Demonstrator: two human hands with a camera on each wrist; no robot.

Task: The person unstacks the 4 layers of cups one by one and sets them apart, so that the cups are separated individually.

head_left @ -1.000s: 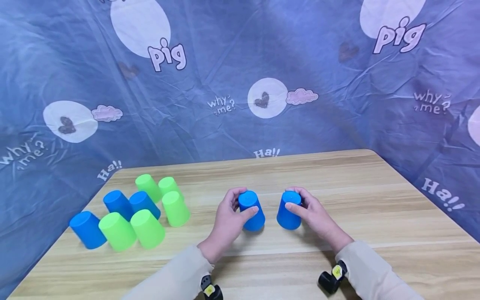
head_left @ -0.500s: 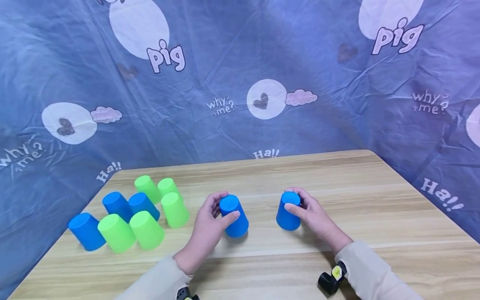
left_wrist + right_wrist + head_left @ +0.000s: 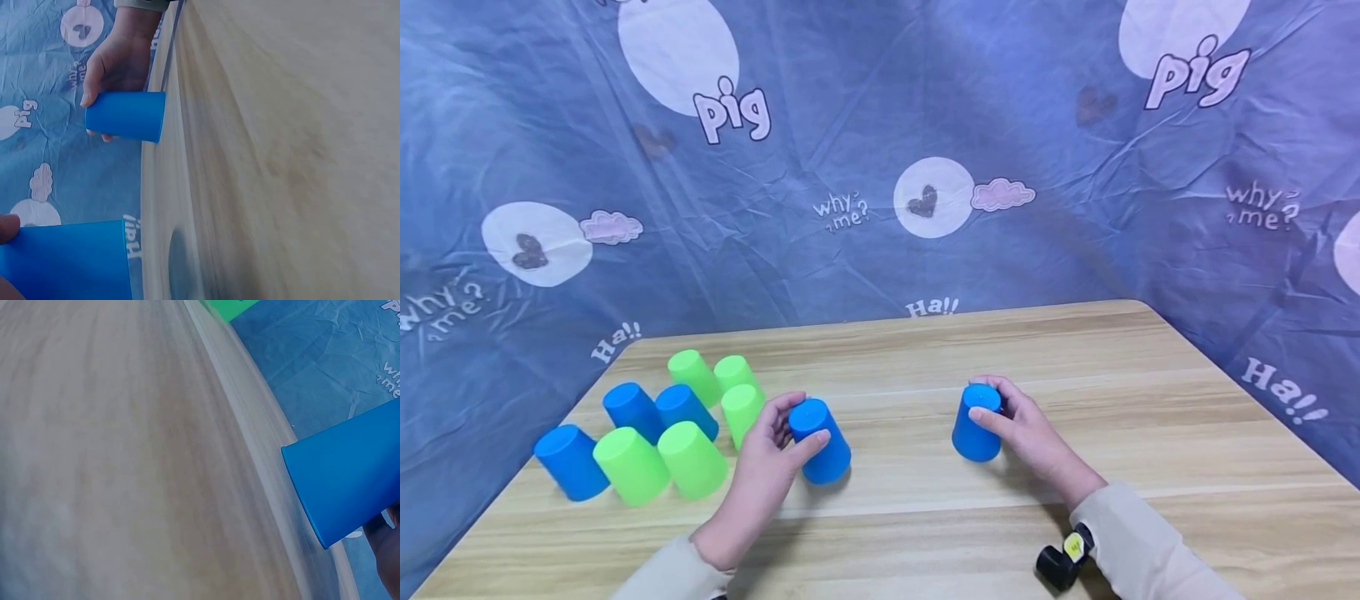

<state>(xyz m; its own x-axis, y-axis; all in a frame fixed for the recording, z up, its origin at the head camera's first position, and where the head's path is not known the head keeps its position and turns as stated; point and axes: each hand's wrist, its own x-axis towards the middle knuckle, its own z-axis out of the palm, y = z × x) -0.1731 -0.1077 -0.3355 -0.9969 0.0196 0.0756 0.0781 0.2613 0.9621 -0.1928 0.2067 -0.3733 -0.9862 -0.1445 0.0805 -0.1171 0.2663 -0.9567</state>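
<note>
My left hand (image 3: 767, 458) grips an upside-down blue cup (image 3: 826, 450), thumb across its near side and fingers behind it. In the left wrist view this cup (image 3: 69, 262) is slightly above the tabletop, its shadow on the wood. Farther right, my right hand (image 3: 1026, 429) holds a second upside-down blue cup (image 3: 973, 433) the same way, thumb on the front near the base. The right wrist view shows that cup (image 3: 350, 475) close over the wood, with part of the hand behind it. A wide gap separates the two cups.
Left of my left hand, several upside-down cups stand on the wooden table (image 3: 910, 550): green ones (image 3: 632, 467) and blue ones (image 3: 572, 462). My left hand partly covers one green cup (image 3: 741, 408). A blue printed cloth (image 3: 820, 108) hangs behind the table.
My left hand has carried its blue cup leftward, away from the other cup and closer to the green and blue group. The right hand and its cup have stayed in place.
</note>
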